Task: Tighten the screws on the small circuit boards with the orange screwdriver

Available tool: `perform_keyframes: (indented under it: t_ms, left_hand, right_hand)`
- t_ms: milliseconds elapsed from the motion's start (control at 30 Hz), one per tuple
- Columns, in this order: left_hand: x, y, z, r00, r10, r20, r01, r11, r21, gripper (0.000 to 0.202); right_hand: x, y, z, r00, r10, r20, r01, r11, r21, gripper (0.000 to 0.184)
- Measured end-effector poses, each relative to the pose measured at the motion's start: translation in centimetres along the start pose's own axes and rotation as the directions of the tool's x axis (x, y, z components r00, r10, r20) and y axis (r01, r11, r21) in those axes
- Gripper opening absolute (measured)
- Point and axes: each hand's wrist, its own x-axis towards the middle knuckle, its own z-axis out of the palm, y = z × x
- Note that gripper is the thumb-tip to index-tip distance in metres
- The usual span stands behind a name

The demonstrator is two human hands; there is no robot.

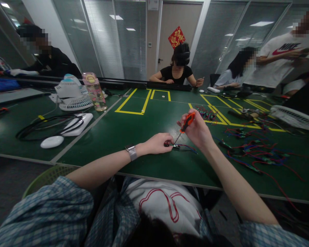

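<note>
Left hand [158, 143], the nearer, pinches a small wired circuit board [176, 146], long axis roughly nine-to-three; right hand [197, 129] has its fingers curled round an orange-black screwdriver [188, 122], the board at their seven o'clock.

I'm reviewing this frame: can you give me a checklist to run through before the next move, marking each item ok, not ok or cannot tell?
1. Screwdriver gripped: ok, its orange-and-black handle is in the right hand.
2. Small wired part steadied: ok, the left hand holds it at the green table.
3. Screwdriver tip seated: cannot tell, it reaches the part but the contact is too small to see.
4. Work in view: not ok, the left fingers partly cover the part.
5. Bottle away from the hands: ok, it stands upright off to the left.
</note>
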Motion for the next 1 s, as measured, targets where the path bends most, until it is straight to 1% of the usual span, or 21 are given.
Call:
perform_keyframes:
  t_ms: [133,367,600,700,867,1000]
  left_hand:
    - [0.00,-0.01,0.01,1.000,0.007,-0.003,-0.007,1.000,0.003,0.006]
    - [-0.01,-0.33,0.18,1.000,0.000,0.006,0.000,1.000,0.004,0.008]
    - [0.00,-0.27,0.17,1.000,0.013,-0.009,-0.013,1.000,-0.011,0.007]
    - [-0.02,-0.29,0.18,1.000,0.005,-0.006,-0.005,1.000,-0.001,0.008]
    - [-0.02,-0.25,0.17,1.000,0.007,-0.004,-0.007,1.000,-0.004,0.007]
    - [0.01,-0.20,0.09,1.000,0.013,-0.009,-0.013,1.000,-0.007,0.006]
  right_hand:
    - [0.07,0.06,-0.29,0.998,-0.007,-0.061,0.006,1.000,-0.013,0.027]
    - [0.08,0.11,-0.29,1.000,-0.013,0.007,0.013,0.998,-0.058,0.027]
    - [0.03,0.06,-0.11,1.000,-0.004,0.025,0.005,0.999,-0.035,0.024]
    - [0.02,0.00,-0.12,1.000,0.010,0.019,-0.009,1.000,-0.011,0.024]
    - [0.02,-0.09,-0.25,0.999,-0.005,-0.033,0.004,1.000,-0.019,0.027]
    - [0.00,-0.15,-0.32,1.000,0.009,-0.016,-0.010,0.999,-0.037,0.025]
